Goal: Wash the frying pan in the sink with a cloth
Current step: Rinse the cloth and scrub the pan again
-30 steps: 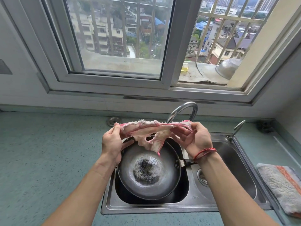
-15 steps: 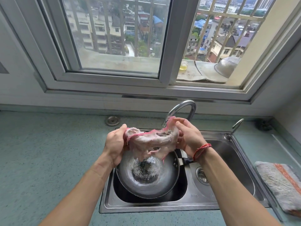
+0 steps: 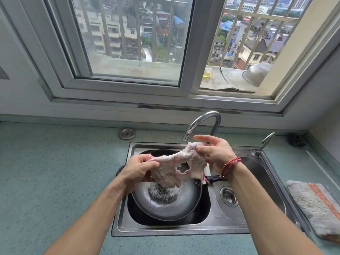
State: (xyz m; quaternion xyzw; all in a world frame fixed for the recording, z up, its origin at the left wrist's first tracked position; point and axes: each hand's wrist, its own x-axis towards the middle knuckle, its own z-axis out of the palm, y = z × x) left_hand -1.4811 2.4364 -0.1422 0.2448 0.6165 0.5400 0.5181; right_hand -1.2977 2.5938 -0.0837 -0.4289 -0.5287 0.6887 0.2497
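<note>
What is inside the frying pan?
The frying pan holds a dark speckled patch. The cloth, held by the left hand and right hand, hides its far part.

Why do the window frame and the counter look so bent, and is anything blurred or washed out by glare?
Head view: the wide-angle lens bows the window frame and counter toward the edges; soft daylight comes through the window, with no hard shadows; there is a pale sheen on the frying pan and faucet, but nothing is washed out; the cloth, left hand and right hand look reasonably sharp.
</note>
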